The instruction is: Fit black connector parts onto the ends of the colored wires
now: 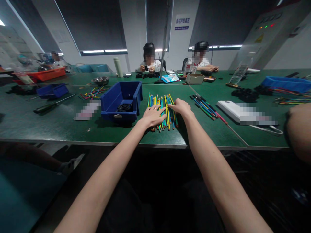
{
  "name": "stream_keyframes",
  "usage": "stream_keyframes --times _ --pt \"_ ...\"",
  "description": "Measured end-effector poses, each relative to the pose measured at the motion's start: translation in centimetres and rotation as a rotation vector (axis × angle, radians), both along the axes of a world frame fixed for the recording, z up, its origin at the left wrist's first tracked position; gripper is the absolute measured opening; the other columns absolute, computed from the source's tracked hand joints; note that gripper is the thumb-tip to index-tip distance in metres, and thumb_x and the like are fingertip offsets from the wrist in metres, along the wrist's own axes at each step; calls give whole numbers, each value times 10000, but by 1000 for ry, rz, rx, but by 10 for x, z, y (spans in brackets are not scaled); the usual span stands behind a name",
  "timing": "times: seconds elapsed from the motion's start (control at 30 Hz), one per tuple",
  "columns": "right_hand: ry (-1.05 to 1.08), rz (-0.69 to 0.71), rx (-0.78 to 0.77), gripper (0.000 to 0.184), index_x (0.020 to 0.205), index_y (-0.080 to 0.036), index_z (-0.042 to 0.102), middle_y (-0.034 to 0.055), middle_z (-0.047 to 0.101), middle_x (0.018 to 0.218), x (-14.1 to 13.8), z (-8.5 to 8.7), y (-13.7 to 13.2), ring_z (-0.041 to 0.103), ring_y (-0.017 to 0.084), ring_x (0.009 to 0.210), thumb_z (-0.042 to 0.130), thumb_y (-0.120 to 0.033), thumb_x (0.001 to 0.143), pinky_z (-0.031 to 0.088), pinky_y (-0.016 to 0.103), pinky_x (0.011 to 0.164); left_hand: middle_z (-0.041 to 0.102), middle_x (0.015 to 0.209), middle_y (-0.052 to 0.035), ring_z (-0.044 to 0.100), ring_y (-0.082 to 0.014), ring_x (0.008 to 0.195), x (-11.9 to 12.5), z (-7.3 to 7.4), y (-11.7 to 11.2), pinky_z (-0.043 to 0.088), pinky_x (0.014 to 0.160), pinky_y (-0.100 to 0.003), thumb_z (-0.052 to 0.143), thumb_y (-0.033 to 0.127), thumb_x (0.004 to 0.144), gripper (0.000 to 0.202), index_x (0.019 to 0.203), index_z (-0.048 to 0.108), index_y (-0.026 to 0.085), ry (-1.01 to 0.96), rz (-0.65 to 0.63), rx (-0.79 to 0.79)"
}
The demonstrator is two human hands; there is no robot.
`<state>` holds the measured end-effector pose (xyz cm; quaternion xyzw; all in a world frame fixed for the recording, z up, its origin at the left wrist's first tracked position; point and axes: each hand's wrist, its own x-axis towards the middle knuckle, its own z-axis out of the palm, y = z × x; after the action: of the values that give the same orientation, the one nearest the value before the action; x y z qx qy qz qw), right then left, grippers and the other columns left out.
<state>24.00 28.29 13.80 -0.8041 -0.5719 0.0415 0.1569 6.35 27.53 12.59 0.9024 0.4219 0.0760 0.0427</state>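
On the green table lies a row of short cable pieces [168,118] in yellow, green and blue, side by side, with terminals at their ends. My left hand [153,116] rests flat over the left part of the row, its fingers spread across the cables. At the row's right side is my right hand [181,106], bent at the knuckles, its thumb apart and touching the cables; its other fingertips are partly hidden. Left of the row stands a blue bin [119,117] with small black parts [125,107] inside.
Right of my hands lie blue and black cables [204,106] and a white power bank [230,110]. A screwdriver [48,106] and a smaller blue bin [52,91] are at left. Two people sit across the table [73,132], near a cardboard box [195,79]. Someone's limb shows at far right.
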Motion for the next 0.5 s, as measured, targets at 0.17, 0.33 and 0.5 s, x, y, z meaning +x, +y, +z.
stream_keyframes --times 0.17,0.33,0.5 --pt "49 109 1 314 1051 -190 643 111 707 900 1 -4 9 653 237 922 493 -397 868 485 332 792 278 1553 -69 216 -252 1434 0 -1 0 177 1159 -439 176 654 886 730 1462 324 230 -24 11 -3" --pt "271 121 -23 236 952 -161 663 91 696 729 4 -7 14 660 192 667 466 -257 866 509 292 663 256 1561 -71 193 -251 1443 -1 1 -2 168 1163 -435 213 652 886 734 1465 320 213 -9 9 -11" --pt "656 33 -7 282 1050 -136 606 118 691 759 5 -8 16 642 192 574 375 -196 900 511 304 579 317 1535 -75 249 -254 1425 -2 -3 1 201 1156 -445 292 636 883 693 1425 398 217 -88 -4 -12"
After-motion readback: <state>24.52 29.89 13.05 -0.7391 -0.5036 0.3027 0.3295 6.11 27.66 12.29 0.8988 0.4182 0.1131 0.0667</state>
